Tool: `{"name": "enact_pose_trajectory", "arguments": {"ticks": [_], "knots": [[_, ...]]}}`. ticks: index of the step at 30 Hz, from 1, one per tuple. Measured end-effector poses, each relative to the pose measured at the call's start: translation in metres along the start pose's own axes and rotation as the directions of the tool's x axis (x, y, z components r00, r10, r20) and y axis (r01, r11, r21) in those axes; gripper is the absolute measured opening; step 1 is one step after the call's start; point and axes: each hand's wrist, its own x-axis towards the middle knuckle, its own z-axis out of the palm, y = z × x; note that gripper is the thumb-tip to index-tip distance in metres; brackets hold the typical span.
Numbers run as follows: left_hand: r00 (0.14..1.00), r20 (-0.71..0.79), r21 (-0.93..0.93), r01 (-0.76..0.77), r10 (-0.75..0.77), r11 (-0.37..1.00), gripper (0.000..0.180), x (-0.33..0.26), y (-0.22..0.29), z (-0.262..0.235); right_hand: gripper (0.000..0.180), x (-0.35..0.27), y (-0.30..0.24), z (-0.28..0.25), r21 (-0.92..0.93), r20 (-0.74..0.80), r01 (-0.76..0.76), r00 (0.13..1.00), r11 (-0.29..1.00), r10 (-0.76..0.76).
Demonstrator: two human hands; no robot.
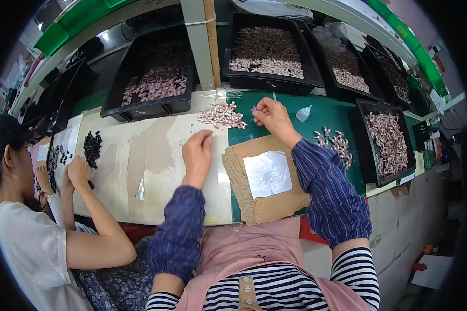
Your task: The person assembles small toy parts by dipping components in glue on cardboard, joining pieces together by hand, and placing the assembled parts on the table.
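Observation:
My right hand (276,120) is closed in a pinch, with a thin pale stick-like tool (274,96) poking up from it. By its fingertips shows a small pinkish piece (253,111), partly hidden. To its left lies a heap of small pink-and-white pieces (221,115). My left hand (197,154) hovers over the pale board, fingers curled together; whatever they hold is too small to make out. Between my forearms a shiny white sheet (268,174) rests on a piece of cardboard (234,181). A small white squeeze bottle (303,113) stands right of my right hand.
More small pieces (334,146) lie beside my right sleeve. Black trays of similar pieces (270,79) line the back, another tray (384,176) stands at the right. A co-worker (31,217) sits at the left, near a black pile (92,148). A post (200,46) rises behind the table.

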Motion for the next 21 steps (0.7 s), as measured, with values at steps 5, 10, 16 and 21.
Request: {"name": "enact_pose_trajectory", "arguments": {"ticks": [5, 10, 16, 21], "knots": [[0.995, 0.082, 0.357, 0.020, -0.052, 0.934, 0.013, 0.043, 0.007, 0.023, 0.013, -0.040, 0.005, -0.012, 0.150, -0.013, 0.035, 0.999, 0.988, -0.034], [0.995, 0.102, 0.435, -0.045, 0.001, 0.899, 0.014, 0.044, 0.006, 0.033, 0.012, -0.066, 0.005, -0.018, 0.133, -0.048, 0.050, 0.998, 0.990, -0.044], [0.947, 0.110, 0.404, -0.321, 0.302, 0.857, 0.007, 0.029, -0.006, 0.028, 0.011, -0.087, 0.005, -0.019, 0.160, -0.041, 0.077, 0.997, 0.984, -0.071], [0.947, 0.254, -0.469, 0.300, -0.198, 0.831, 0.010, 0.003, 0.010, 0.013, 0.010, -0.112, -0.013, -0.021, 0.266, 0.029, -0.078, 0.997, 0.961, 0.073]]}}
